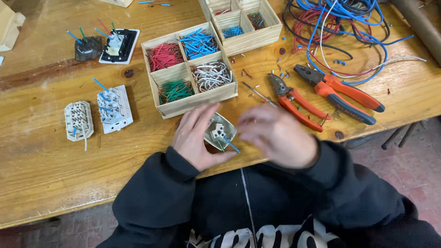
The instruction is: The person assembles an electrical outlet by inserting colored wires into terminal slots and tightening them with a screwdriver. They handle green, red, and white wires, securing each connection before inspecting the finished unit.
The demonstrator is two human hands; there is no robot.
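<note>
While your left hand (196, 137) cups the white socket module (219, 132) just below the wooden tray (190, 69), fingers spread, your right hand (275, 135) beside it, blurred, grip unclear, orange pliers (294, 102) right of the tray.

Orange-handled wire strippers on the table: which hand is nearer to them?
Right. The right hand sits just beside the wire strippers; the left hand is farther away, holding the small white socket part.
</note>
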